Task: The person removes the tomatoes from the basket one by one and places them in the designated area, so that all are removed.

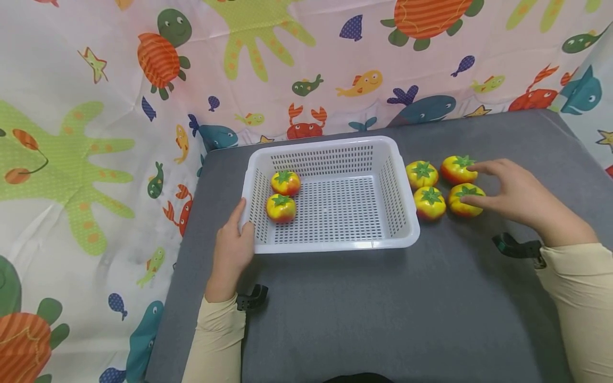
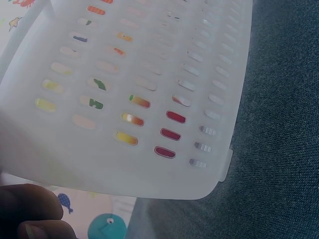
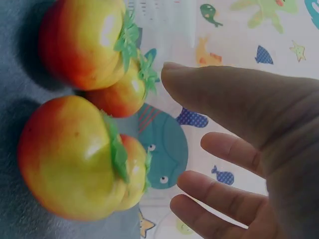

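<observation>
A white plastic basket [image 1: 330,247] with slotted walls holds two yellow-red toy tomatoes with green leafy tops, a rear one [image 1: 286,183] and a front one [image 1: 281,208], by its left wall. My left hand [image 1: 232,250] grips the basket's left rim near the front corner. Right of the basket several similar tomatoes cluster. Over the right-hand pair, a back tomato [image 1: 457,169] and a front tomato [image 1: 465,200], my right hand [image 1: 517,194] hovers with thumb and fingers spread. In the right wrist view a gap separates the fingers [image 3: 224,194] from the nearest tomato [image 3: 72,159].
Two more tomatoes, a rear one [image 1: 422,174] and a front one [image 1: 429,203], lie close to the basket's right wall. Everything stands on a grey table [image 1: 335,314]. A curtain [image 1: 268,101] printed with sea animals hangs behind and to the left.
</observation>
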Motion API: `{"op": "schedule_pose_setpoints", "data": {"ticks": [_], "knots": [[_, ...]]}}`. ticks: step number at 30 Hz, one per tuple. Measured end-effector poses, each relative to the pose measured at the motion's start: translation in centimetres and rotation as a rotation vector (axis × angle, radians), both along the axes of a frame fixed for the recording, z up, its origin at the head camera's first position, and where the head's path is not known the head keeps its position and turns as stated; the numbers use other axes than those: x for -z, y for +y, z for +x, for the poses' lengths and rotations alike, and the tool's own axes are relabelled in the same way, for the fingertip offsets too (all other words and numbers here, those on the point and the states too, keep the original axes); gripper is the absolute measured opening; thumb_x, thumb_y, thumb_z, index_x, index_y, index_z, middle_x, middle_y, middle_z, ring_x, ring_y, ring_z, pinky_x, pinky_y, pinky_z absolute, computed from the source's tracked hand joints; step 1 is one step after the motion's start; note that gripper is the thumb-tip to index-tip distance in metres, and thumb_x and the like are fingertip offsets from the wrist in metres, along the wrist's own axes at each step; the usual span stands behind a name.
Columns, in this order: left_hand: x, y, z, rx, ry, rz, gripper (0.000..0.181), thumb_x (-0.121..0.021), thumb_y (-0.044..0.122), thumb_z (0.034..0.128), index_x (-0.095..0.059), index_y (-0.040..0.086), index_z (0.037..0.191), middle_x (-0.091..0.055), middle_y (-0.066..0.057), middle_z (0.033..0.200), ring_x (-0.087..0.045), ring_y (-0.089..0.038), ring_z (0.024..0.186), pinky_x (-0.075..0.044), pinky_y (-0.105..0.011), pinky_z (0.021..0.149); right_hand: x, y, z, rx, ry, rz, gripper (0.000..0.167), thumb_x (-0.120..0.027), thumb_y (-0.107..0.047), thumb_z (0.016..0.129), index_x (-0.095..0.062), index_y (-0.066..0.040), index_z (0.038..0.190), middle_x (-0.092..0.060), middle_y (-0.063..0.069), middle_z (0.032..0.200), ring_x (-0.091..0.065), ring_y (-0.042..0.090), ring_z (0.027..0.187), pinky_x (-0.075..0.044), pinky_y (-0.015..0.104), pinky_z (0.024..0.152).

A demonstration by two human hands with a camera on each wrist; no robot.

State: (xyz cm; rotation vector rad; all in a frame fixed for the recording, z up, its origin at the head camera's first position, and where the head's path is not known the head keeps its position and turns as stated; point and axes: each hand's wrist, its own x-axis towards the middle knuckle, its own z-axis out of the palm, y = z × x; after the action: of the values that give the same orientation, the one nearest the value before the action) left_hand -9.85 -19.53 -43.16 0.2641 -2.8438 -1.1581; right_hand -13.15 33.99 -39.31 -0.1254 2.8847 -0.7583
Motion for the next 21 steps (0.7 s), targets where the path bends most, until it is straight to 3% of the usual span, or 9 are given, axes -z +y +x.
{"op": "schedule_pose_setpoints", "data": {"ticks": [21], "knots": [[-0.1, 0.0, 0.0, 0.006, -0.007, 0.004, 0.064, -0.042, 0.025, 0.1037, -0.032, 0.024, 0.167, -0.066, -0.016, 0.141, -0.076, -0.033, 0.094, -0.053, -0.033, 0.052, -2.0, -3.2, -0.9, -0.076, 0.026, -0.065, 0.073, -0.076, -0.048, 0.093, -0.056, -0.004, 0.148, -0.049, 0.029, 0.148, -0.039, 0.052, 0.136, -0.037, 0.080, 0.100]]}}
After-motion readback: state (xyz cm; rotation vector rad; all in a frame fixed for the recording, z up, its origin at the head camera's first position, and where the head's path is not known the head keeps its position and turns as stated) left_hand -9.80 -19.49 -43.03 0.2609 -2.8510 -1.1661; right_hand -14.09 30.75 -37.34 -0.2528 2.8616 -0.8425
